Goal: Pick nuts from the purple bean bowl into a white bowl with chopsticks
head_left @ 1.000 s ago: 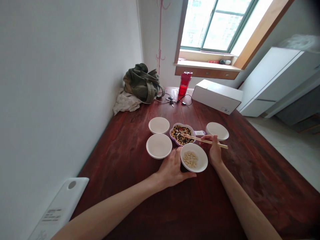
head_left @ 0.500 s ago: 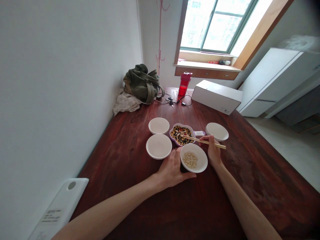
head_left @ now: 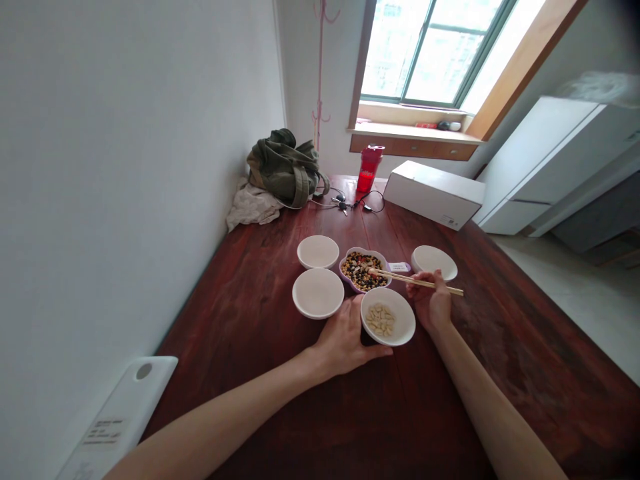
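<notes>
My left hand [head_left: 345, 339] is wrapped round the near side of a white bowl [head_left: 406, 327], which holds pale flat seeds [head_left: 380, 320]. In my right hand [head_left: 434, 303] is a pair of wooden chopsticks [head_left: 420, 283], pointing left. Their tips are over the mixed beans and grains [head_left: 361, 272] in a purple scalloped dish [head_left: 345, 279] with a labelled handle [head_left: 399, 267]. A small pale piece seems to be at the tips, too small to make out. Two white bowls, a nearer one [head_left: 318, 293] and a farther one [head_left: 318, 252], stand left of the dish; another bowl [head_left: 435, 263] is beyond my right hand.
At the back of the dark red table [head_left: 280, 413] lie a green bag [head_left: 283, 170], a pale cloth [head_left: 254, 205], keys [head_left: 343, 206] and a cable. A red bottle [head_left: 369, 170] stands beside a white box [head_left: 433, 193]. A white panel [head_left: 125, 407] sits by the left wall.
My right hand and the chopsticks have shifted slightly to the right, with the tips still over the dish. The left hand and its bowl have stayed in place.
</notes>
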`<move>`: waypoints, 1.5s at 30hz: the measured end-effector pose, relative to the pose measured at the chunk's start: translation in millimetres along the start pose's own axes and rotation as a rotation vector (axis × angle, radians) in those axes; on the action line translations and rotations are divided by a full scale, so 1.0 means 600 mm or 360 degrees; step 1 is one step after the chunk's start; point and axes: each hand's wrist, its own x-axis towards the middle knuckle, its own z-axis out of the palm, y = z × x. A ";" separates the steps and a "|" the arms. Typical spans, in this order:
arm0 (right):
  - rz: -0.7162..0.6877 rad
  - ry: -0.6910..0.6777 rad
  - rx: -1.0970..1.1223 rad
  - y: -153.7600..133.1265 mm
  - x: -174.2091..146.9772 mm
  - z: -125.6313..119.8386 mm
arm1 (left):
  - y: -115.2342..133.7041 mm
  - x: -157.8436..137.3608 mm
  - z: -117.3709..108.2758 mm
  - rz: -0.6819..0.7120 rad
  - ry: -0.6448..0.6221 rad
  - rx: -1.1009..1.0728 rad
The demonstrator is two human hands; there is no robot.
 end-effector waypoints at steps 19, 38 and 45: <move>-0.0062 -0.0334 0.0170 -0.015 -0.003 -0.005 | 0.000 0.001 0.001 0.0008 0.0000 -0.0009; -0.0630 0.0012 -0.0955 -0.002 -0.031 0.013 | -0.001 -0.001 0.001 0.0000 0.0019 -0.0034; -0.0640 0.0030 -0.1023 -0.002 -0.030 0.013 | -0.002 0.000 0.001 0.0023 0.0018 -0.0045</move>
